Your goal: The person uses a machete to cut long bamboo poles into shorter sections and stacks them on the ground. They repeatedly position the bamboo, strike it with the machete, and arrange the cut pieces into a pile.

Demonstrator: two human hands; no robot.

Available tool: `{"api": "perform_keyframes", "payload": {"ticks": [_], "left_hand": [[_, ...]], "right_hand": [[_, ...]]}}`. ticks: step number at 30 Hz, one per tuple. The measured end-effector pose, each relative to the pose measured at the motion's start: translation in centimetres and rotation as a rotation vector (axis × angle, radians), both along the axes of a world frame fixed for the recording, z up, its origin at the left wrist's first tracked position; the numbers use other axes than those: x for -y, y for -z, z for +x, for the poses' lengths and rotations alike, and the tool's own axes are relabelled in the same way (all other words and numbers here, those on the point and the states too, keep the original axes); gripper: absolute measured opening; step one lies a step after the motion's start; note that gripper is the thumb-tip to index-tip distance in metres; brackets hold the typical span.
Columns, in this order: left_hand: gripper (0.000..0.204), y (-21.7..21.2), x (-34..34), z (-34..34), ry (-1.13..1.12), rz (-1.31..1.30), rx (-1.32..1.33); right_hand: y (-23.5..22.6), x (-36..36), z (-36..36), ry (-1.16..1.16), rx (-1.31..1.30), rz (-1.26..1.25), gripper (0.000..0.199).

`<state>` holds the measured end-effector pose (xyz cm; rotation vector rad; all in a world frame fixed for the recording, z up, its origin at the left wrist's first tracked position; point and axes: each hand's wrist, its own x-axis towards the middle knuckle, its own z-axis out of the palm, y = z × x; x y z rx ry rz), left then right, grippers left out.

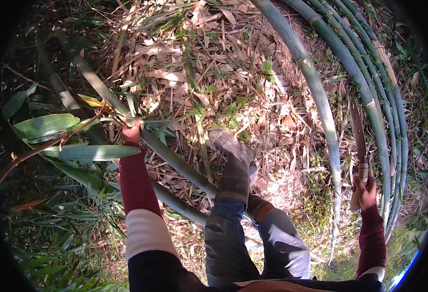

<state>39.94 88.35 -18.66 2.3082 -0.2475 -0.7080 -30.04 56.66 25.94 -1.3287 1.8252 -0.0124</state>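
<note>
Smooth, waxy green bamboo stem (pixel 175 163) in my left hand (pixel 132 130), dull rusty metal blade (pixel 358 134), wooden handle (pixel 360 187) beside it.

The person is wearing dark red sleeves (pixel 135 182) — the left one showing a broad white band — over a black top, with faded, worn blue jeans (pixel 228 233) and tall dull-green boots (pixel 234 175).

Green bamboo culms (pixel 321 97) with pale node rings; maroon sleeve (pixel 136 180) with a white band; faded blue jeans (pixel 228 243); tan leaf litter (pixel 214 53).
</note>
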Motion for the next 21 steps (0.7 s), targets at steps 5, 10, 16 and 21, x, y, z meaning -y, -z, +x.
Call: {"api": "perform_keyframes", "payload": {"ticks": [5, 10, 16, 21], "left_hand": [[0.055, 2.1, -5.9, -0.4, 0.132, 0.333, 0.336], [0.064, -8.6, 5.6, -10.0, -0.259, 0.219, 0.266], [0.076, -20.3, 6.3, -20.4, -0.042, 0.198, 0.195], [0.065, -28.3, 2.8, -28.4, 0.007, 0.214, -0.34]], "right_hand": [[2.9, -2.1, 0.7, -0.068, 0.02, 0.093, 0.034], [2.9, -4.3, 5.9, -0.069, 0.035, 0.233, 0.025], [0.1, -2.5, 10.7, -0.56, 0.013, 0.242, 0.047], [-3.1, -0.6, 8.7, -0.718, -0.371, 0.365, 0.06]]}}
